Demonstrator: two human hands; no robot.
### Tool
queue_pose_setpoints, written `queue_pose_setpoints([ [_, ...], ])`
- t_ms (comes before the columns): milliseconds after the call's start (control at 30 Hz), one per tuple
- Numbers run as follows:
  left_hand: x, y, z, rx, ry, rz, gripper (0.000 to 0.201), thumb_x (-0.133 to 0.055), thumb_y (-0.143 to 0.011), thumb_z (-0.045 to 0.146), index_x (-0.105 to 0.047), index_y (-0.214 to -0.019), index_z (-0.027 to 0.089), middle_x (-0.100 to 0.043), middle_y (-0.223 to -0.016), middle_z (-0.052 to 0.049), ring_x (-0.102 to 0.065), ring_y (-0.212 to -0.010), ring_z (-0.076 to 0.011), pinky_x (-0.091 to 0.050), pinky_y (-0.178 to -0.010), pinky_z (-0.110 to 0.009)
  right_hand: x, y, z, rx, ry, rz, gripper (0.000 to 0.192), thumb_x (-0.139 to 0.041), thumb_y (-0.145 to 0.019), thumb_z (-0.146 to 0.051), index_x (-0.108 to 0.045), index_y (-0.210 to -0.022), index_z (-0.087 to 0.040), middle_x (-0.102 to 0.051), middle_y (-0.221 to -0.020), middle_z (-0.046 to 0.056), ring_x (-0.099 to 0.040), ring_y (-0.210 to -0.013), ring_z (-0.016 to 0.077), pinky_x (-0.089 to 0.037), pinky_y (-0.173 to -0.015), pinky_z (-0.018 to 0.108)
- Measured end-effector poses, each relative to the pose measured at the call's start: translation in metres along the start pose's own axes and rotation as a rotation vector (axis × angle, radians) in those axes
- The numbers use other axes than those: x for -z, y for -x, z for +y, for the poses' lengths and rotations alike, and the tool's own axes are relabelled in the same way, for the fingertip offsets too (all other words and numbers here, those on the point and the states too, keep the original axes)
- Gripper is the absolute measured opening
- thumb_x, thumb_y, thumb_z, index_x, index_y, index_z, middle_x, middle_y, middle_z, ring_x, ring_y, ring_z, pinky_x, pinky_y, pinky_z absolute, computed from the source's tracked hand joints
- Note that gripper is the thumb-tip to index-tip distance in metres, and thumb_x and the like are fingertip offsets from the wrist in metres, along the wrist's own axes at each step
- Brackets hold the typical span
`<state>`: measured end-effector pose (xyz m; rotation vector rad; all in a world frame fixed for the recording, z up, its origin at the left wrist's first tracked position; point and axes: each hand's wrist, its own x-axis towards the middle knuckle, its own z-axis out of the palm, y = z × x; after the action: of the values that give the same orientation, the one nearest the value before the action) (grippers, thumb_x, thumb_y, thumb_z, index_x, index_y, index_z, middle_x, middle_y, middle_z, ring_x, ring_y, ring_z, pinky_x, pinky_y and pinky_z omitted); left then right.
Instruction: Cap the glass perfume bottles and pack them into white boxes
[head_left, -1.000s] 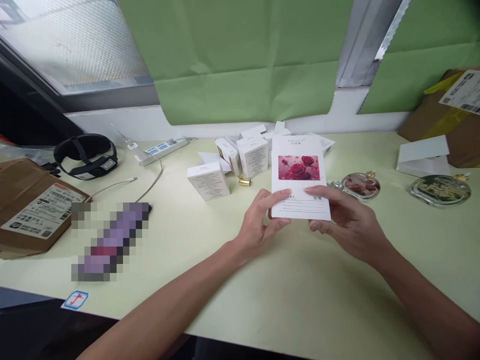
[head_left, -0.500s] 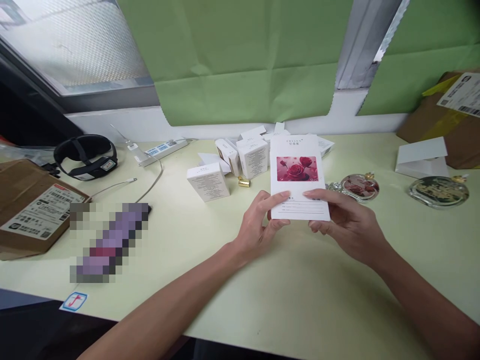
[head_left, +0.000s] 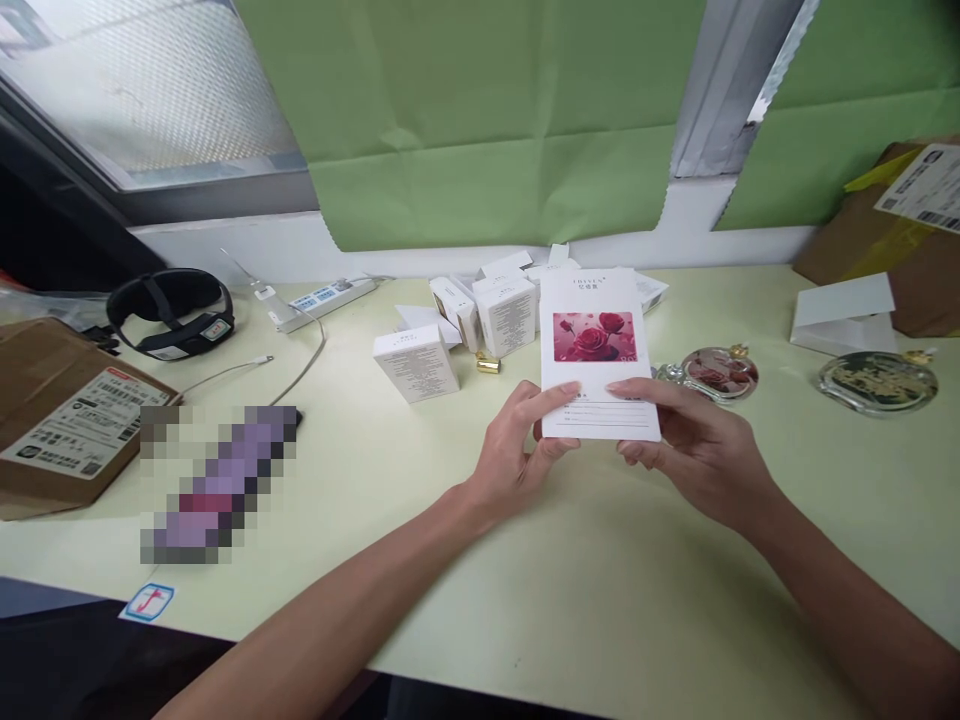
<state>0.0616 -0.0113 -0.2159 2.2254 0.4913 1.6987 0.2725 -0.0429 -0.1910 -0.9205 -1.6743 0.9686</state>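
Both of my hands hold a flat white box (head_left: 597,300) with a picture of red roses on its face, above the pale green table (head_left: 600,600). My left hand (head_left: 517,450) pinches its lower left corner, thumb on the front. My right hand (head_left: 690,445) grips its lower right edge, thumb across the printed lines. The box stands nearly upright, facing me.
Several small white boxes (head_left: 480,315) and a gold cap (head_left: 489,364) lie behind the held box. Two round glass bottles (head_left: 721,372) (head_left: 879,381) lie to the right, near a folded white card (head_left: 846,312) and a cardboard box (head_left: 900,235). At left sit a parcel (head_left: 67,420), a black headband device (head_left: 172,312), a power strip (head_left: 322,298) and a cable.
The box and both hands have hardly moved; the view shifted very slightly.
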Motion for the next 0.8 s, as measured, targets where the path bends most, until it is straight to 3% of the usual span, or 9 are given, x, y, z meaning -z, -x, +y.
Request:
queue_pose_setpoints([
  [800, 0.0025, -0.0033, 0.0044, 0.037, -0.064, -0.012, 0.041, -0.051, -0.099, 0.042, -0.047, -0.135, 0.026, -0.056, -0.089, -0.001, -0.048, -0.077, -0.0132, -0.044, -0.065, -0.025, -0.0009, -0.0002, 0.0015, 0.018, -0.044, -0.041, 0.054, -0.077, -0.081, -0.021, -0.062, -0.127, -0.045, -0.068, -0.108, -0.001, -0.064, -0.084, 0.0143, -0.056, -0.069, 0.024],
])
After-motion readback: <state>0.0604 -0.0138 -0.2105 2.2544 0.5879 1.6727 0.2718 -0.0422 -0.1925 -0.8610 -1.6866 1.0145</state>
